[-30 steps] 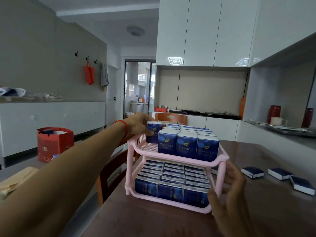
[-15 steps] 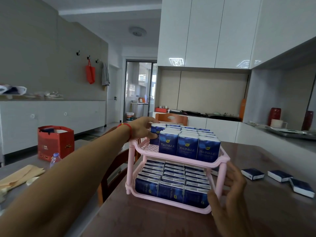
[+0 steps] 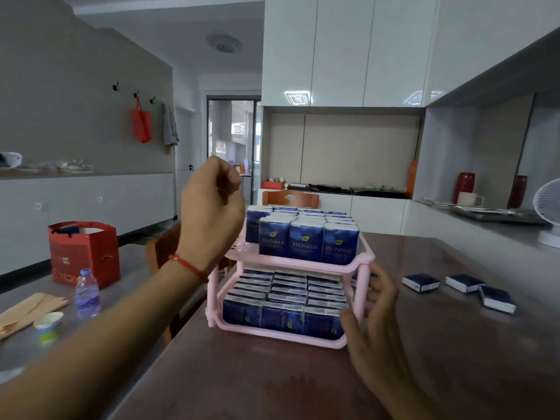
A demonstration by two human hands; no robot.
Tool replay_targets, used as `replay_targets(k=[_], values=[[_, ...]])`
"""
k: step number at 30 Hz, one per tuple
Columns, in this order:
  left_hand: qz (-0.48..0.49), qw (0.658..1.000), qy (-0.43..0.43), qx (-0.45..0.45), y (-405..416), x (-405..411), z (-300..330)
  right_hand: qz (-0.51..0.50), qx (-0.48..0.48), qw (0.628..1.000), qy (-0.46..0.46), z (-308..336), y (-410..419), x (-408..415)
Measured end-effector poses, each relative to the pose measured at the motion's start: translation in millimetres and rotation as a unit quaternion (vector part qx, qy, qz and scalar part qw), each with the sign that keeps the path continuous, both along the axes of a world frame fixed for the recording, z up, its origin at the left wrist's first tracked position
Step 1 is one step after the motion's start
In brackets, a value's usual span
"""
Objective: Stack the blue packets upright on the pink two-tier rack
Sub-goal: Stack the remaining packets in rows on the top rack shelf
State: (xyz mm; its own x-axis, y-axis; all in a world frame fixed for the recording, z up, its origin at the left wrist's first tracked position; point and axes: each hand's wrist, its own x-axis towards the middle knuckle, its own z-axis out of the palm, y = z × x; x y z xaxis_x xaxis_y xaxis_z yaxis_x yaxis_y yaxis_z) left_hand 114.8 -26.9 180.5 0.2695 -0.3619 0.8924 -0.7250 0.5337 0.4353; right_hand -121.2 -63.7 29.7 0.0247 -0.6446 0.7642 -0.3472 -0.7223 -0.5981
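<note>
The pink two-tier rack (image 3: 212, 298) stands on the dark table in front of me. Blue packets (image 3: 306, 244) stand upright in rows on its upper tier, and more blue packets (image 3: 281, 316) fill the lower tier. The upper tier's near-left corner is bare. My left hand (image 3: 212, 207) hovers above and left of the upper tier, fingers curled, holding nothing. My right hand (image 3: 372, 304) rests against the rack's right front post with fingers spread. Three loose blue packets (image 3: 421, 282) (image 3: 463, 283) (image 3: 497, 299) lie flat on the table to the right.
A red gift bag (image 3: 83, 253), a water bottle (image 3: 87, 294) and a paper cup (image 3: 48, 324) sit on the grey surface at left. A wooden chair (image 3: 165, 247) stands beside the rack's left side. A white fan (image 3: 548, 213) is on the counter at far right.
My left hand has let go of the back-left packet on the upper tier and lifted up and back, its fingers curling. My right hand stays at the rack's right post.
</note>
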Motion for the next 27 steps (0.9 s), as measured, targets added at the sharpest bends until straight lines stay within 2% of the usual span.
replay_targets(k=[2, 4, 7, 9, 11, 13, 15, 18, 21, 25, 27], values=[[-0.092, 0.995, -0.027, -0.026, 37.2, -46.4, -23.0, -0.001, 0.023, 1.0, -0.022, 3.0, 4.6, -3.8], [-0.179, 0.982, -0.057, 0.009, 54.4, -94.2, -52.8, -0.039, 0.081, 0.993, -0.079, 6.5, 3.2, -17.3], [-0.269, 0.946, -0.034, 0.177, 47.8, -166.3, -91.0, -0.143, 0.197, 0.965, -0.101, 16.1, -17.0, -62.1], [-0.313, 0.906, 0.002, 0.285, 26.1, -207.9, -109.4, -0.194, 0.275, 0.942, -0.004, 19.4, -38.1, -105.4], [-0.308, 0.903, -0.048, 0.296, -2.1, -239.1, -124.6, -0.262, 0.312, 0.906, 0.112, 12.5, -56.4, -156.1], [-0.252, 0.913, -0.153, 0.281, -28.1, -258.5, -139.3, -0.337, 0.316, 0.866, 0.192, -3.0, -71.3, -210.8], [-0.178, 0.91, -0.261, 0.27, -48.5, -267.9, -154.7, -0.377, 0.313, 0.835, 0.251, -15.1, -83.5, -257.8], [-0.141, 0.904, -0.303, 0.267, -60.8, -273.6, -165.1, -0.398, 0.321, 0.829, 0.228, -15.0, -114.2, -296.1], [-0.14, 0.901, -0.307, 0.272, -67.6, -274.9, -170.2, -0.39, 0.3, 0.821, 0.29, -8.1, -154.5, -307.5], [-0.149, 0.897, -0.301, 0.289, -69.3, -271.9, -168.4, -0.306, 0.31, 0.846, 0.307, -15.4, -187.1, -308.3], [-0.157, 0.897, -0.291, 0.293, -68.0, -270.3, -166.5, -0.298, 0.311, 0.858, 0.28, -15.7, -193.5, -308.4]])
